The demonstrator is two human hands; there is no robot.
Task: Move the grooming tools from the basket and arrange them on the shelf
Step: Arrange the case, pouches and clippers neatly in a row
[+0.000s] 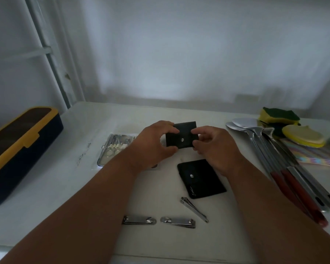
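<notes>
Both your hands are up over the white shelf (pixel 80 187), holding one small black snap pouch (pixel 181 137) between them. Your left hand (pixel 152 143) grips its left edge, thumb under the lower corner and fingers curled over the top corner; your right hand (pixel 215 147) pinches the right edge with thumb and fingertips. The pouch faces you, its silver snap showing at centre, lifted clear of the surface as far as you can tell. Just below your right hand, partly under the wrist, a second black pouch (pixel 202 180) lies flat on the shelf, snap up, turned slightly askew. Nearer to you than that, three metal nail clippers: one angled clipper (pixel 194 209) just beneath the flat pouch, and two lying end to end in a row, the left clipper (pixel 139 220) by your left forearm and the middle clipper (pixel 178 222) beside it. Behind your left hand, half hidden by it, an open manicure kit (pixel 113 147) with small steel tools in their slots. Far out past your left arm sits a dark case with yellow trim (pixel 21 149). Out beyond your right hand lie long-handled metal ladles and spatulas (pixel 286 159), with yellow-green sponges (pixel 282 116) behind them. The light is dim; fine detail is soft.
</notes>
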